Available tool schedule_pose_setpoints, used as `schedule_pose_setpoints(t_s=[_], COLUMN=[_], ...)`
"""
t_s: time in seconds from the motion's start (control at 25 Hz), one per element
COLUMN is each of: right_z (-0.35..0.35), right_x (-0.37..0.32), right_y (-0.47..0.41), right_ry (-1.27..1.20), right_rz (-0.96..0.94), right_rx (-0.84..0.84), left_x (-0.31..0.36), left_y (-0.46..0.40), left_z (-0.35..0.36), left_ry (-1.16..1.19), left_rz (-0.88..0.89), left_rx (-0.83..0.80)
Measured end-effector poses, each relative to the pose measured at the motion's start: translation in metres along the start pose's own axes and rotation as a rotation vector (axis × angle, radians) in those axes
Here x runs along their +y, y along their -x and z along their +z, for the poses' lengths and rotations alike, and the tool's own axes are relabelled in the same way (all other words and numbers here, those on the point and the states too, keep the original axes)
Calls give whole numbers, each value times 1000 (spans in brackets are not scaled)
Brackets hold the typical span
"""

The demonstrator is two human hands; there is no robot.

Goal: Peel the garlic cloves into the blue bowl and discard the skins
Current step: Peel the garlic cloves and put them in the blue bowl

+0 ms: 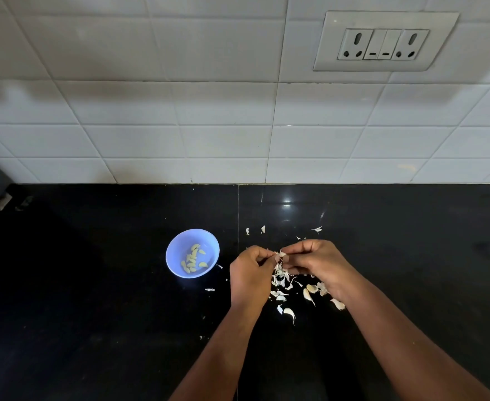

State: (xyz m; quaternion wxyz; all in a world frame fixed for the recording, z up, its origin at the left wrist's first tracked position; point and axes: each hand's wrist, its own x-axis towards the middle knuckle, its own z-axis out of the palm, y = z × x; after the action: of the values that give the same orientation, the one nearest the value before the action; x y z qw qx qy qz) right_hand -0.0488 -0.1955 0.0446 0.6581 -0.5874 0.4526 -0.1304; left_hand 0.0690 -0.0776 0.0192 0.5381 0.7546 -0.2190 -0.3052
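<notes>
Item held: one small garlic clove (280, 255), pale, with papery white skin partly lifted, pinched between both hands above the countertop, right of the bowl and over the skin pile.

Left hand (251, 270): fingers curled, thumb and fingertips pinching the clove's left side.

Right hand (314, 260): fingers curled inward, fingertips pinching the skin at the clove's right side.

Blue bowl (192, 253): one, small, round, light blue plastic, standing left of the hands and apart from them, roughly midway between the countertop's back edge and its near edge. Contents: peeled cloves (193, 259), yellowish, about ten; the exact count cannot be told, as they overlap.

Unpeeled cloves (307, 295): at least four, whitish with pointed tails, lying on the countertop under and nearer than the hands; some are partly hidden by the right wrist.

Loose skins (280, 277): a heap of many thin white flakes directly beneath the hands, too many to count; a few stray flakes lie beyond the hands toward the back edge, and single ones beside the bowl.

Surface: one glossy black stone countertop (93, 285), with a seam running front to back just right of the bowl.

Room: white tiled wall (180, 125) meeting the back edge; one white switch plate (384, 41) upper right, bearing two sockets and two switches.
</notes>
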Motion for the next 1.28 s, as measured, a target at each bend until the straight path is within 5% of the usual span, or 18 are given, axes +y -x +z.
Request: schedule_pose_setpoints(t_s=[0.36, 0.56, 1.0, 1.28], right_z=[4, 15, 14, 9], right_x=[-40, -9, -46, -20], right_y=[-56, -62, -54, -61], right_ry=[535, 1006, 526, 907], right_rz=[-287, -231, -286, -146], right_rx=[194, 139, 149, 114], left_x=[-6, -6, -4, -3], left_y=[-14, -21, -24, -23], left_z=[-17, -16, -8, -8], left_ry=[0, 4, 130, 147], left_rz=[-34, -58, -159, -170], left_rx=[119, 124, 70, 66])
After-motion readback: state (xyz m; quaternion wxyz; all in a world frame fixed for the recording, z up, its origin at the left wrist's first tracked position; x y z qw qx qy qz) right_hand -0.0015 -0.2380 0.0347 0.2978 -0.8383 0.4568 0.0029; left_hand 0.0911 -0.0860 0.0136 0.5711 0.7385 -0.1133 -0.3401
